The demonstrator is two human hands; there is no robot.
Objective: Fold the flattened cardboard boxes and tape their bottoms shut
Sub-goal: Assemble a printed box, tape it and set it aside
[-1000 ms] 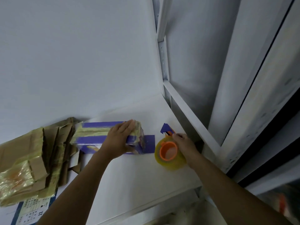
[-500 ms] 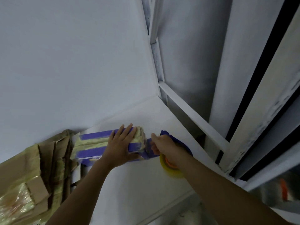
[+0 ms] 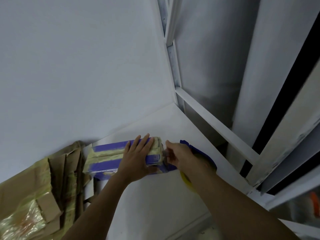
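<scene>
Low in the centre of the frame, the purple box (image 3: pixel 105 149) lies on the white counter (image 3: pixel 155 205) with yellowish tape banded along its top, and both hands cover its right end, so the flaps there can't be read. Left hand (image 3: pixel 136 158) is down flat across the box top, grip spread, fingers straight and aimed at the upper right, thumb lying along the near edge. Right hand (image 3: pixel 180 155) reaches in from the lower right, knuckles up, hard against the box's right end. It's smeared with blur, but its grip is curled round the blue tape dispenser (image 3: pixel 204 155); the separate fingertips are hard to pick apart. Only the dispenser's blue rim shows beyond the hand, and the yellow tape roll (image 3: pixel 186 181) is just a sliver peeking out under the forearm. Over at the lower left, a pile of flattened brown cardboard (image 3: pixel 26 187) with crinkled tape on it sits just beside the box's left end and runs off the frame edge. A white metal rail (image 3: pixel 216 125) slants down the right side. Something orange in the bottom right corner is too blurred to name.
</scene>
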